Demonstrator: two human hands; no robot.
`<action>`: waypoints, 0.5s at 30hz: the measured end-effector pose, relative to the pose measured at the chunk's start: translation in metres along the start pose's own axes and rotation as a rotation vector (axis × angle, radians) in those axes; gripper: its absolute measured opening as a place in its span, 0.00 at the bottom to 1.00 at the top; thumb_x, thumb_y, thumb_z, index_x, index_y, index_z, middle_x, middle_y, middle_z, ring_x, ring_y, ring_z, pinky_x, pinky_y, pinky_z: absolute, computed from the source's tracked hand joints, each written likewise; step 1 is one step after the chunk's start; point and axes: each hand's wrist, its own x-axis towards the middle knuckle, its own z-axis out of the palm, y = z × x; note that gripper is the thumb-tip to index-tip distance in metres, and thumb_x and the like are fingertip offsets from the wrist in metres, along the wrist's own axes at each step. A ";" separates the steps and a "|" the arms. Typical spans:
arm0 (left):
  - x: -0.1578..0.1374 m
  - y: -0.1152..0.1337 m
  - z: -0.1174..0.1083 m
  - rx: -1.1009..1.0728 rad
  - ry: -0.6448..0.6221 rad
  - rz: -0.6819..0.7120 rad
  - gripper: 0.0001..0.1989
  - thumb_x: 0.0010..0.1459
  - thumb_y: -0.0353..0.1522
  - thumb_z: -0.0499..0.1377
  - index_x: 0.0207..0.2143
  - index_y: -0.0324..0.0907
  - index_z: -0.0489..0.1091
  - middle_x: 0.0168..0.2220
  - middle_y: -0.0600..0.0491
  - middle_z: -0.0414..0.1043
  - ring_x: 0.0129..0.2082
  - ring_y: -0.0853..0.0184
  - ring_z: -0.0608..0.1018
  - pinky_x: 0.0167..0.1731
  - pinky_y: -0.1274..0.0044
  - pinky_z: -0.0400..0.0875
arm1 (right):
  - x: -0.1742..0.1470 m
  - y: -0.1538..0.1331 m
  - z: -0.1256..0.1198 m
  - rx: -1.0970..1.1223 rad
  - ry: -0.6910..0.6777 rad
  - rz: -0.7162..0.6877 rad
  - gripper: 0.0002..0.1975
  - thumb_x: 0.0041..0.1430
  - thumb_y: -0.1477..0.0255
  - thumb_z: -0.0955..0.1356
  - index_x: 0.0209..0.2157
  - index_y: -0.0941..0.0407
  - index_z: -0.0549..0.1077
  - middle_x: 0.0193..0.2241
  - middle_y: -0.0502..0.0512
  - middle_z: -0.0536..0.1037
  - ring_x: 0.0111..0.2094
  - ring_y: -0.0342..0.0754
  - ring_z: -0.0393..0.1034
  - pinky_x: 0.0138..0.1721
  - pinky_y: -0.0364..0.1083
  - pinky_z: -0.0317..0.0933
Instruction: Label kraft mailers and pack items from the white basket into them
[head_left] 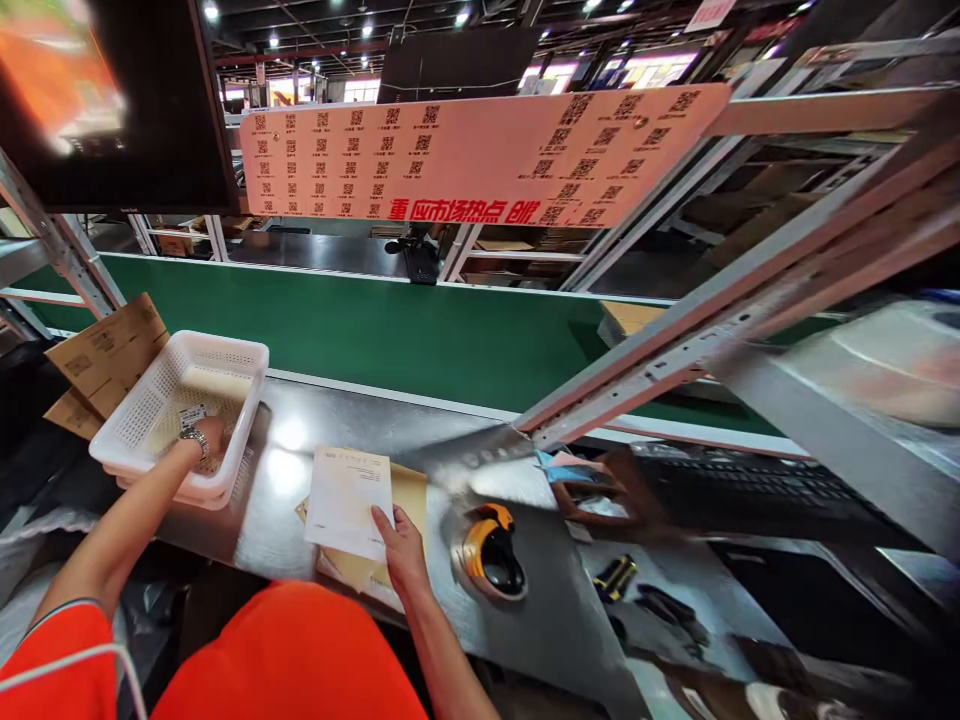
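My right hand [405, 550] grips the lower right edge of a white printed sheet [349, 503], thumb on top. Beneath the sheet, brown kraft envelopes or packets [409, 500] lie on the metal table. My left hand [213, 434], with a metal watch at the wrist, reaches down inside a white plastic basket [253, 352]. Near these fingers is a small item with a printed label [193, 416]; whether they touch it or hold anything is hidden.
Flattened cardboard [112, 350] leans behind the basket. A tape dispenser [493, 555] stands right of the envelopes. Farther right are a keyboard [735, 500] and a yellow-black tool [616, 577]. A green conveyor belt [420, 335] runs behind the table, below a pink QR-code board [480, 150].
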 end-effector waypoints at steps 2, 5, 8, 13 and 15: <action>-0.005 -0.001 -0.015 0.007 0.076 -0.016 0.03 0.64 0.22 0.65 0.36 0.30 0.80 0.38 0.39 0.80 0.45 0.48 0.83 0.48 0.66 0.77 | 0.000 -0.001 0.001 -0.003 0.004 -0.004 0.37 0.42 0.47 0.84 0.45 0.58 0.76 0.41 0.60 0.85 0.36 0.60 0.81 0.38 0.54 0.76; -0.024 0.014 -0.036 -0.025 0.277 -0.008 0.13 0.76 0.28 0.57 0.51 0.30 0.81 0.49 0.37 0.79 0.53 0.50 0.80 0.55 0.67 0.74 | -0.001 -0.007 0.006 -0.013 -0.016 -0.009 0.37 0.42 0.47 0.84 0.44 0.58 0.77 0.41 0.60 0.85 0.36 0.58 0.80 0.38 0.52 0.75; -0.057 0.060 -0.032 -0.304 0.421 0.272 0.11 0.76 0.30 0.60 0.53 0.37 0.82 0.50 0.45 0.79 0.52 0.59 0.79 0.56 0.75 0.71 | -0.002 -0.014 0.015 -0.051 -0.075 -0.015 0.36 0.44 0.47 0.84 0.44 0.59 0.77 0.41 0.60 0.85 0.36 0.55 0.79 0.38 0.49 0.73; -0.098 0.163 0.033 -0.634 0.027 0.691 0.10 0.70 0.27 0.66 0.52 0.39 0.83 0.43 0.48 0.81 0.43 0.59 0.81 0.48 0.73 0.74 | 0.003 -0.027 0.027 -0.159 -0.310 0.048 0.34 0.48 0.48 0.83 0.46 0.59 0.78 0.40 0.58 0.84 0.32 0.51 0.75 0.33 0.47 0.68; -0.101 0.183 0.055 -0.508 0.027 0.601 0.17 0.66 0.24 0.69 0.57 0.36 0.79 0.43 0.46 0.79 0.44 0.56 0.80 0.48 0.69 0.75 | 0.007 -0.033 0.026 -0.176 -0.388 0.069 0.34 0.47 0.49 0.83 0.45 0.59 0.79 0.38 0.56 0.83 0.31 0.51 0.74 0.33 0.46 0.67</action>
